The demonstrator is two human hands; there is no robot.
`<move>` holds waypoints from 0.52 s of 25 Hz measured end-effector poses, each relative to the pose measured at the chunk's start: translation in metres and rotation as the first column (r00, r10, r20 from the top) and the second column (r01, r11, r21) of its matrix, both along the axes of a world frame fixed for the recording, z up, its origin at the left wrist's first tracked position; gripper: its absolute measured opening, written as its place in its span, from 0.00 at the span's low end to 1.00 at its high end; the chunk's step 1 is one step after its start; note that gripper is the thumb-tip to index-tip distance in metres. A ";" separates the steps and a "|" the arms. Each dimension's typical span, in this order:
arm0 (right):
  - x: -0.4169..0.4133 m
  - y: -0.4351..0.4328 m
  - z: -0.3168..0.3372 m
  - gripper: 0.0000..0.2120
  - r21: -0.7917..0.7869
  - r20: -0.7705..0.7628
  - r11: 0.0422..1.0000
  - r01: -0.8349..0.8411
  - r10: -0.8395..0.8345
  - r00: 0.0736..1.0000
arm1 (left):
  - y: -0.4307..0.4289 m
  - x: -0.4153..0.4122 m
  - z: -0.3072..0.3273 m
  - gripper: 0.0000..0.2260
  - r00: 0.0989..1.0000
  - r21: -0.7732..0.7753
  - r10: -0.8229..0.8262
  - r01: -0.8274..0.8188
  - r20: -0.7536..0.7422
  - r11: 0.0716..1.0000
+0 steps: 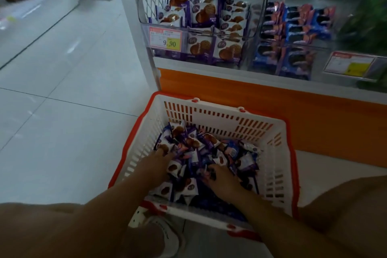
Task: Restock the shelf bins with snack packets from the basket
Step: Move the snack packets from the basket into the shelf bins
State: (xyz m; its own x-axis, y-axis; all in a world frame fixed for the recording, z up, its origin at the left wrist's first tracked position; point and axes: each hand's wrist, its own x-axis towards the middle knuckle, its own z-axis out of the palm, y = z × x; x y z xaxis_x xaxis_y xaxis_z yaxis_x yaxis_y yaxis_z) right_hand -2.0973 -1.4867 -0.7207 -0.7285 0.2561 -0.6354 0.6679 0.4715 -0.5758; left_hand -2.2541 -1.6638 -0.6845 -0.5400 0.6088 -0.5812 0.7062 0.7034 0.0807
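Head cam, only the one view, looking down at a shop floor (62, 90) in pale tiles. A white basket (219, 119) with an orange rim sits on the floor, right up against the orange base panel (272, 107) of the shelf unit. The snack packets (201, 144) are piled loose in the bottom of it, mostly purple-and-white wrappers with a round waffle picture and a few bluish ones mixed in.

Both bare arms reach down into the basket. The left grip (159, 158) is on the left side of the pile with its fingertips buried among the packets, so I honestly can't tell whether it's got hold of anything. The right grip (222, 178) is nearer the middle, fingers curled down around a couple of packets, grasping them.

Above the basket, the left bin (201, 16) has a wire mesh side and a clear front. It's already stacked with the same waffle packets, and a price tag (165, 38) on its front reads 9.90. Just beside it on the right is a second bin (293, 33) holding blue packets. It has its own price label (349, 66), too blurry to read.

A white shoe (167, 234) shows just below the basket's near edge.
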 end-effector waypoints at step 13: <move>-0.029 -0.015 0.080 0.14 -0.312 -0.378 0.942 0.127 -0.246 0.892 | 0.023 -0.008 0.070 0.16 0.524 0.152 0.284 -0.641 0.803 0.753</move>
